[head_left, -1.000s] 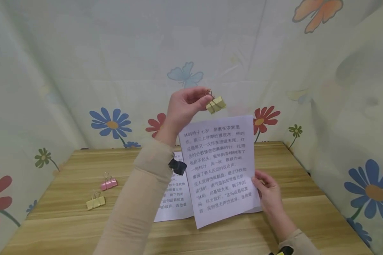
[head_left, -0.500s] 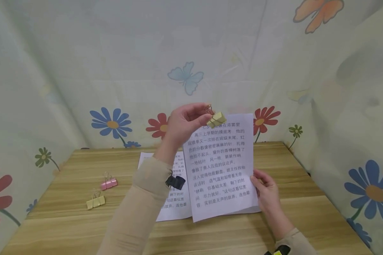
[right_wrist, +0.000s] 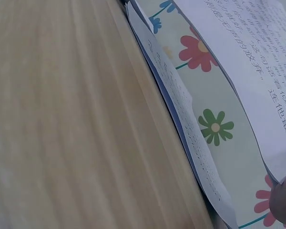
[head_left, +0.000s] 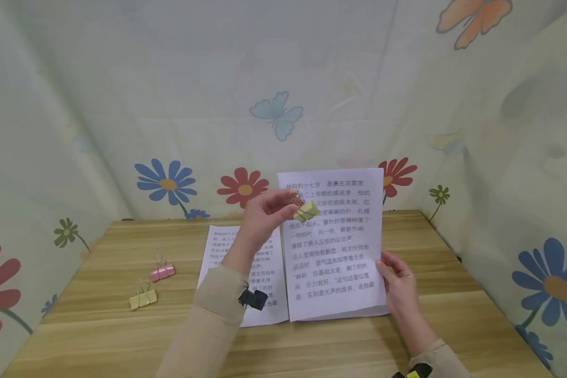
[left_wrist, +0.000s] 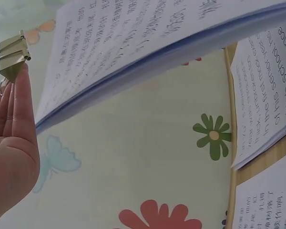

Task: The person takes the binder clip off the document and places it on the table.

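My left hand pinches a yellow binder clip by its wire handles. In the head view the clip overlaps the upper left of a raised printed sheaf of paper. The left wrist view shows the clip at the fingertips, apart from the sheaf's edge. My right hand grips the sheaf's lower right edge, thumb in front; only a fingertip shows in the right wrist view. Behind my left forearm, a second printed sheet lies on the table.
A pink binder clip and another yellow binder clip lie on the wooden table at the left. Pages with English print lie beneath the raised sheaf. A flower-patterned cloth surrounds the table's back and sides.
My left hand has come down and slightly left with the yellow binder clip, from above the sheaf's top edge to before its upper left. The sheaf now stands straighter, still in my right hand.
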Action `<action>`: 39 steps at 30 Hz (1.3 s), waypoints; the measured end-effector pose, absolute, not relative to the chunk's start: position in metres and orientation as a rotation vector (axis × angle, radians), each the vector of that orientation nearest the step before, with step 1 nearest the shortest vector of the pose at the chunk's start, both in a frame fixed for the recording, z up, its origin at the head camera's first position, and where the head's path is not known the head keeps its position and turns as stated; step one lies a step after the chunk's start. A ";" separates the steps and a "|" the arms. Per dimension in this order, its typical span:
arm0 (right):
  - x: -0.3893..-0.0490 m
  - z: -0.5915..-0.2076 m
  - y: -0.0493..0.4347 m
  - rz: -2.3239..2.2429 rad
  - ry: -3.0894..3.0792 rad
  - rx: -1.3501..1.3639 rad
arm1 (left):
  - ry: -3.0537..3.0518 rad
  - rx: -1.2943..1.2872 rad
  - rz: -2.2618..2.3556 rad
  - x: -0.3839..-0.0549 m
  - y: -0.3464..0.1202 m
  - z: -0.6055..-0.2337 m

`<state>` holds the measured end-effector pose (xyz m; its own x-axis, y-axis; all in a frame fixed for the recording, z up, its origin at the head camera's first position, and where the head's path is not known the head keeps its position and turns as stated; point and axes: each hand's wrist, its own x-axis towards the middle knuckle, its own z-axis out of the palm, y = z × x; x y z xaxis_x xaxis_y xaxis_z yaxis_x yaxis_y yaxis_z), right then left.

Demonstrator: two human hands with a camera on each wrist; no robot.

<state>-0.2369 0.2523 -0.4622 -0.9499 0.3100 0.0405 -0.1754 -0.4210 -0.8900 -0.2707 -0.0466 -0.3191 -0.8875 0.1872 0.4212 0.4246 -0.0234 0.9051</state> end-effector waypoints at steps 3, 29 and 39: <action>-0.238 -0.462 0.255 2.403 -1.499 -0.250 | -2.075 -0.620 -2.030 -0.269 -0.052 -0.331; -0.240 -0.462 0.278 2.352 -1.457 -0.343 | -2.273 -0.358 -1.984 -0.270 -0.136 -0.409; -0.238 -0.457 0.276 2.357 -1.502 -0.428 | -2.393 -0.253 -1.852 -0.244 -0.181 -0.409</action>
